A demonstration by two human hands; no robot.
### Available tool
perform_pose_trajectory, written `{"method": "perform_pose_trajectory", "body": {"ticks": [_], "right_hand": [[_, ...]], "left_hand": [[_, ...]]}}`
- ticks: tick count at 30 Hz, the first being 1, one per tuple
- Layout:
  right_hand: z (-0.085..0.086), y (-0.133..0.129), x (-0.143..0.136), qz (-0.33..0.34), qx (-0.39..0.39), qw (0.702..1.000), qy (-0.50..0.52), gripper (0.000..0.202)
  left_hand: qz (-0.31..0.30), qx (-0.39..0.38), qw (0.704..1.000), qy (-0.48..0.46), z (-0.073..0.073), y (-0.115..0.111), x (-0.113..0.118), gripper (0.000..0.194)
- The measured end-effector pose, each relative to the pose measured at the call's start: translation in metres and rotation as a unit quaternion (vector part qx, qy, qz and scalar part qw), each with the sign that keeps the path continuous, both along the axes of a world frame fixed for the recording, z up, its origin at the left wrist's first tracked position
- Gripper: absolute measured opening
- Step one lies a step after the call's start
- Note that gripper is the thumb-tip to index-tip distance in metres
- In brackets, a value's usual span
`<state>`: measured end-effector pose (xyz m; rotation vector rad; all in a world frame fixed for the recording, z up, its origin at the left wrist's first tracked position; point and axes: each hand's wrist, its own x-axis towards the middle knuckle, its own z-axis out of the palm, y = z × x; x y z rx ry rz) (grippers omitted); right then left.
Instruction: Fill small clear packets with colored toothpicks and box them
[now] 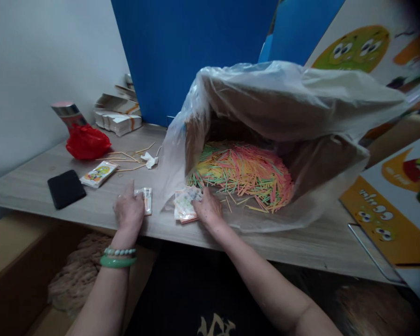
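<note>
My left hand (129, 209), with a beaded bracelet and green bangle at its wrist, rests on the table beside a small clear packet (147, 201); its fingers are apart and touch the packet's left edge. My right hand (208, 206) lies at a little pile of printed clear packets (186, 203), thumb on the pile's right side and fingers spread. Just beyond it, a carton lined with a translucent plastic bag (287, 112) lies with its opening toward me. Many thin coloured sticks (245, 170), pink, yellow and green, spill from it onto the table.
At the left are a black flat object (66, 188), a printed card pack (99, 174), a red plastic bag (87, 141) and loose beige strings (128, 157). Stacked white cards (117, 116) stand behind. Printed cartons (388, 219) are at right; an open box (17, 275) is below left.
</note>
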<state>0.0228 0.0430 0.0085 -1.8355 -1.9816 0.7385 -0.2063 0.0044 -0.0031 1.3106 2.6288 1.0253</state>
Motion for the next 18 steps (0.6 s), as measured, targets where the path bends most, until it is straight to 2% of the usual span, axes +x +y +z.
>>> {"method": "perform_pose_trajectory", "body": {"ticks": [2,4,8,10,13,16,17,18], "right_hand": [[-0.005,0.004,0.002,-0.019,0.02,1.0,0.006,0.037],[-0.008,0.008,0.008,-0.022,0.049,0.999,-0.003,0.027],[-0.004,0.009,0.023,0.03,0.071,0.996,-0.049,0.028],[0.002,0.005,0.029,0.067,0.11,0.99,-0.056,0.029],[0.011,0.001,0.036,0.139,0.17,0.975,-0.011,0.033],[0.018,0.008,0.04,0.212,0.136,0.964,0.088,0.032],[0.02,0.014,0.039,0.211,0.118,0.964,0.11,0.032],[0.022,0.022,0.037,0.194,0.108,0.968,0.114,0.031]], "left_hand": [[-0.004,0.033,0.998,0.056,0.002,-0.008,0.008,0.047],[-0.026,0.088,0.993,0.069,0.002,-0.016,0.025,0.037],[-0.202,0.143,0.969,-0.005,-0.002,-0.018,0.07,0.024],[-0.249,0.14,0.957,-0.038,-0.001,-0.01,0.088,0.023],[-0.271,0.129,0.949,-0.092,0.007,0.005,0.102,0.03],[-0.301,0.133,0.92,-0.213,0.013,0.013,0.103,0.007],[-0.289,0.137,0.912,-0.258,0.014,0.014,0.101,0.004],[-0.264,0.141,0.907,-0.295,0.014,0.013,0.1,0.01]]}}
